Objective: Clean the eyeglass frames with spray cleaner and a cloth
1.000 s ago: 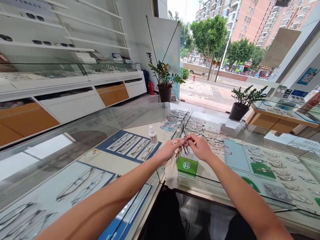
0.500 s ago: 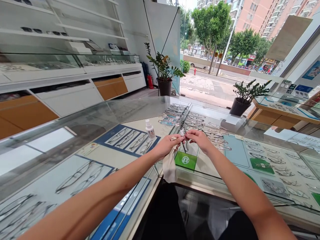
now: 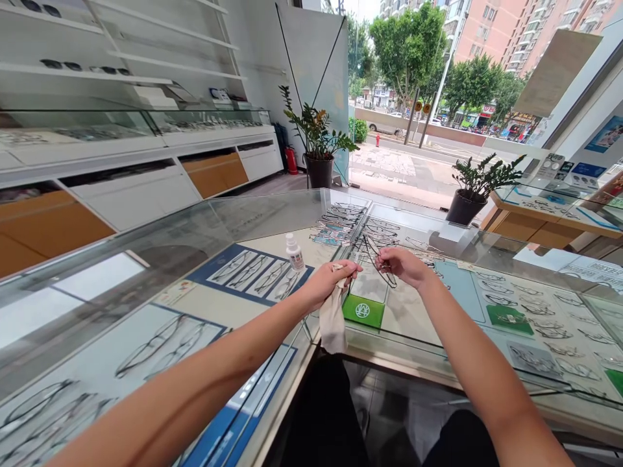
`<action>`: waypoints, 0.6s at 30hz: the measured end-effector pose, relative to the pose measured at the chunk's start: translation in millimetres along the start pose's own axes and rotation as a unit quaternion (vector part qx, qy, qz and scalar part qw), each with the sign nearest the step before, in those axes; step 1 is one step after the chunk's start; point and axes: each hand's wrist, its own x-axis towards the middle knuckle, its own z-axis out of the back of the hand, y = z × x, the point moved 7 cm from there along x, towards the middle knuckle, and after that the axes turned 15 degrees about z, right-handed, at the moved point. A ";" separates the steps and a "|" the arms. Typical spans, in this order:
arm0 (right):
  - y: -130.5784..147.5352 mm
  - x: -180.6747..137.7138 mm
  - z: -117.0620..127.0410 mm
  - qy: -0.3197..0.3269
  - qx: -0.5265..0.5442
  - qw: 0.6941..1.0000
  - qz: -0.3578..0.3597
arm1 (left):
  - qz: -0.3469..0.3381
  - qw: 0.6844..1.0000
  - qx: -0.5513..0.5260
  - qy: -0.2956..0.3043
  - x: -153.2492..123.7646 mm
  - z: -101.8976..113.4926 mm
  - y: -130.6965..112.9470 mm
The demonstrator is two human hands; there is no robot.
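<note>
My left hand [image 3: 331,280] is closed, with a pale cleaning cloth [image 3: 333,322] gripped in it and hanging down over the counter's edge. My right hand [image 3: 409,266] pinches a pair of dark thin-rimmed eyeglasses [image 3: 372,248], held tilted above the glass counter, a short way right of my left hand. Behind my left wrist stands a small white bottle [image 3: 294,253], upright on the glass. A green case or card [image 3: 363,311] with a white round logo is below my hands.
Several eyeglass frames [image 3: 549,324] lie in the display on the right. A blue-bordered panel [image 3: 214,279] with more eyeglasses is at left. Beyond the counter are potted plants [image 3: 320,172], a red fire extinguisher [image 3: 291,161] and a wall display case [image 3: 121,139].
My hands have moved apart. The right hand has carried the eyeglasses away to the right and turned them, while the left hand keeps the cloth in nearly the same place.
</note>
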 end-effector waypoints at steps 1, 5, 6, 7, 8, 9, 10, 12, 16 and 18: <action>2.8 -0.4 3.6 0.003 0.007 1.000 -0.006 | 0.009 1.000 -0.013 0.001 0.4 0.6 1.1; 8.6 -2.5 14.1 0.018 0.034 0.998 -0.046 | 0.023 0.998 -0.055 0.031 1.3 0.5 2.7; 8.9 -3.1 15.3 0.021 0.039 0.998 -0.054 | 0.024 0.997 -0.067 0.040 1.4 0.4 2.4; 9.1 -3.6 15.6 0.026 0.043 0.997 -0.060 | 0.031 0.995 -0.083 0.046 1.7 0.7 2.4; 9.5 -3.9 15.6 0.030 0.050 0.997 -0.059 | 0.041 0.993 -0.103 0.048 2.3 1.8 2.8; 10.4 -4.1 15.4 0.034 0.059 0.996 -0.054 | 0.054 0.990 -0.125 0.044 2.9 3.6 3.4; 11.8 -4.3 15.2 0.037 0.072 0.996 -0.045 | 0.065 0.986 -0.147 0.038 3.6 5.7 3.7; 17.0 -4.4 15.5 0.042 0.101 0.994 -0.010 | 0.077 0.980 -0.182 0.028 4.8 9.3 3.2; 27.0 -6.3 9.7 0.087 0.130 0.986 0.055 | 0.059 0.982 -0.179 0.030 4.4 9.6 0.5; 27.3 -7.4 1.4 0.112 0.124 0.983 0.073 | 0.038 0.991 -0.121 0.034 2.1 5.6 -0.1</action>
